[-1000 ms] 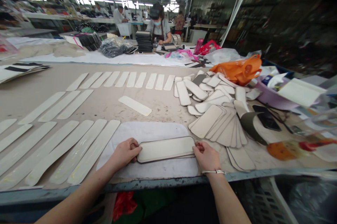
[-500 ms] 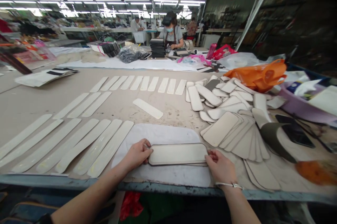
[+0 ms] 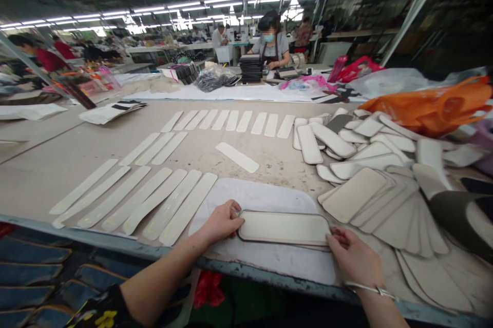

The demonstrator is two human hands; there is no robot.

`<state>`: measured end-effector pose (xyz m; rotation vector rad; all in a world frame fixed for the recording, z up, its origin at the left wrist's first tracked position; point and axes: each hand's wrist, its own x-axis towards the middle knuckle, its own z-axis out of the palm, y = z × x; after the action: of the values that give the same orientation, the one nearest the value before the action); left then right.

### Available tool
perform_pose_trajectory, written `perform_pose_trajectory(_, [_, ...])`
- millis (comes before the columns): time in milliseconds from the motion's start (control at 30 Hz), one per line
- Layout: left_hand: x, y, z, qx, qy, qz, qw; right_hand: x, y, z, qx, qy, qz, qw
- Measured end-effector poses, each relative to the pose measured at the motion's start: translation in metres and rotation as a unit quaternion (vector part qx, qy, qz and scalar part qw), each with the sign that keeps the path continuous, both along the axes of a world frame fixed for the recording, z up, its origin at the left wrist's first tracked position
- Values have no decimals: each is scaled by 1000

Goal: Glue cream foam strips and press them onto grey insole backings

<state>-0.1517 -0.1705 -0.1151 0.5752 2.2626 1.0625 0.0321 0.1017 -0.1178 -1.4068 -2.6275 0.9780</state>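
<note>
Both hands hold an oblong cream panel with rounded corners and a dark rim. My left hand pinches its left end, thumb on top. At the right end, the thumb and fingers of my right hand are closed on it. Another panel's edge shows just beneath. Under them lies a white sheet with a rounded outline, near the table's front edge. To the left, several long cream strips lie side by side, some with glossy smears. A single strip rests beyond the sheet.
Fanned panels and a loose heap of panels cover the table's right side. Farther back are a row of short strips, an orange plastic bag and a stack of dark pieces. A co-worker sits across the table.
The camera view has turned to the left, so the table's contents appear farther right. Both hands keep their hold on the panel, which stays over the white sheet.
</note>
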Motion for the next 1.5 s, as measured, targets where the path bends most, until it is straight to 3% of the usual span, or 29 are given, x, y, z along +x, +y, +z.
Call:
perform_pose_trajectory(467, [2, 4, 2, -16, -13, 1, 1000, 1, 3, -5, 6, 17, 3, 1000])
perform_pose_trajectory(800, [-1, 9, -8, -39, -29, 4, 999, 1, 3, -9, -7, 80, -5, 997])
perform_pose_trajectory(1500, [1, 7, -3, -29, -33, 6, 999, 1, 1, -2, -2, 57, -4, 998])
